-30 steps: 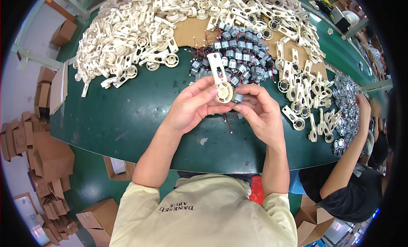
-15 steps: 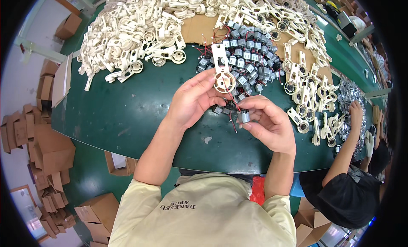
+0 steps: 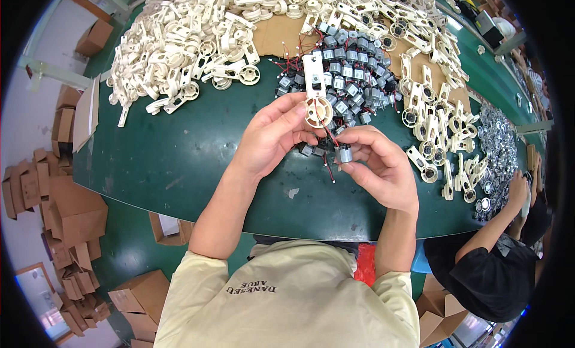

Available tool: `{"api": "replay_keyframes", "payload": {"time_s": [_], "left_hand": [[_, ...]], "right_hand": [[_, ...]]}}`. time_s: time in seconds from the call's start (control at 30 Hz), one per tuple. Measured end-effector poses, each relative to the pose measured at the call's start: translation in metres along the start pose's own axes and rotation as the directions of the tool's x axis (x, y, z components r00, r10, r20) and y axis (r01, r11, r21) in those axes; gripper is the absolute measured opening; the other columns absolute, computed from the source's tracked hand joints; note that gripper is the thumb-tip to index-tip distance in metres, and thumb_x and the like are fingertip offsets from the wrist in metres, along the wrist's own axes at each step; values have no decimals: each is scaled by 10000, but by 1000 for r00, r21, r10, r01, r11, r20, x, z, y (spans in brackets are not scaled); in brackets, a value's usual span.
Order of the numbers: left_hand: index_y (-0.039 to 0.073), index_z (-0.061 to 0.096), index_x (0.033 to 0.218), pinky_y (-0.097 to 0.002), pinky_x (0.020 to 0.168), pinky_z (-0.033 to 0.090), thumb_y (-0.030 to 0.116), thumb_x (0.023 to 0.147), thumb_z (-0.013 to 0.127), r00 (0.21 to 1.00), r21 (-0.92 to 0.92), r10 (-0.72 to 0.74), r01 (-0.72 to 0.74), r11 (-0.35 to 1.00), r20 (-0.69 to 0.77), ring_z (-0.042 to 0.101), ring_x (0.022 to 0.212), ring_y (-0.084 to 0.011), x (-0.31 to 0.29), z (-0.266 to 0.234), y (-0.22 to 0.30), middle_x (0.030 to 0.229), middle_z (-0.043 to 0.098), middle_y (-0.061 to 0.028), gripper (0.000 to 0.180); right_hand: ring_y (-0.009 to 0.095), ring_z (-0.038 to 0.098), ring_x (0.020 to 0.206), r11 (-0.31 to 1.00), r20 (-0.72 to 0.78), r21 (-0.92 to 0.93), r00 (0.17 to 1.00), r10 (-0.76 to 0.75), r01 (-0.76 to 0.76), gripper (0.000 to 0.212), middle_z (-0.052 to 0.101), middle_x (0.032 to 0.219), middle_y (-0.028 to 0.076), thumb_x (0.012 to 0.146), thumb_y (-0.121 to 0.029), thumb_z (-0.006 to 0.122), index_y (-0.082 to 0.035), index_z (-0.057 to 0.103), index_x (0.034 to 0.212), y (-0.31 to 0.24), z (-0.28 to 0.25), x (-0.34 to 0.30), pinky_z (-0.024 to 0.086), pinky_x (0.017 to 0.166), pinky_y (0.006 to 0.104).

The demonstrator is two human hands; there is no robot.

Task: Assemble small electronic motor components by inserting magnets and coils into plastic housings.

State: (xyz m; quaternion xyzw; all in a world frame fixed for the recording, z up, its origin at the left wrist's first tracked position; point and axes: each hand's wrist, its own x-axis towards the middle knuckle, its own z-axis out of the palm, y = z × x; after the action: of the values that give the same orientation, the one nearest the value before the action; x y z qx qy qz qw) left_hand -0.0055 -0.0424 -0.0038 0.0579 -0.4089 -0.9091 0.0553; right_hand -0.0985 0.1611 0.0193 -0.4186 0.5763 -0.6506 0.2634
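A broad, dark-green, slightly glossy tabletop carries a heap of silver-grey cylindrical motors. Beyond and left of this motor heap rises a pile of cream plastic parts, long slotted bodies with round ends; overlap hides most outlines. Right of the motor heap lie looser cream parts with dark ring centres, and farther right a spread of small shiny pieces, too fine to tell apart.

At the motor heap's near left, the left hand pinches a cream plastic arm-shaped part by its spoked ring; the slotted end points up and away, past the fingertips. At the motor heap's near side, the right hand grips a single silver-grey metal motor between thumb and fingers, the motor just below the ring. Thin red-and-black wires rise from it across the ring; whether they pass through is hard to make out.
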Motion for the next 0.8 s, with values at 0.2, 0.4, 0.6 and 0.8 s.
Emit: {"api": "replay_keyframes", "payload": {"time_s": [0.2, 0.4, 0.6, 0.8], "left_hand": [[-31, 505, 1277, -311, 760, 529, 196, 1008, 507, 1000, -67, 23, -22, 998, 14, 658, 908, -199, -1, 1, 2, 1102, 646, -119, 352], [-20, 501, 1293, -330, 771, 532, 171, 1000, 503, 1000, 75, -1, -1, 997, 21, 654, 921, -219, 0, -1, -3, 1105, 642, -134, 350], [-19, 528, 1249, -297, 767, 526, 150, 974, 575, 1000, 253, -25, 23, 967, 5, 639, 892, -170, -1, 6, -6, 1094, 642, -99, 326], [-19, 521, 1239, -298, 765, 523, 154, 971, 581, 998, 228, -67, 63, 972, 9, 637, 892, -174, 0, 10, -13, 1077, 637, -98, 325]], "right_hand": [[121, 626, 837, 1000, -12, -5, 1000, 0, 0, 366, 598, 1128, 108, 806, 114, 637, 35, 609, 1162, 0, 0, 0, 526, 720, 233], [112, 621, 825, 1000, -21, 11, 1000, 10, -10, 370, 583, 1123, 101, 811, 127, 621, 44, 601, 1172, 1, 0, 0, 529, 712, 231], [100, 626, 818, 995, -200, -102, 980, -18, -3, 365, 592, 1063, 84, 801, 115, 665, 38, 560, 1143, 7, 1, 4, 530, 702, 232], [90, 636, 805, 994, -279, -88, 959, 42, -70, 361, 649, 974, 59, 817, 71, 704, 18, 544, 1136, 0, 7, 2, 531, 693, 234]]}}
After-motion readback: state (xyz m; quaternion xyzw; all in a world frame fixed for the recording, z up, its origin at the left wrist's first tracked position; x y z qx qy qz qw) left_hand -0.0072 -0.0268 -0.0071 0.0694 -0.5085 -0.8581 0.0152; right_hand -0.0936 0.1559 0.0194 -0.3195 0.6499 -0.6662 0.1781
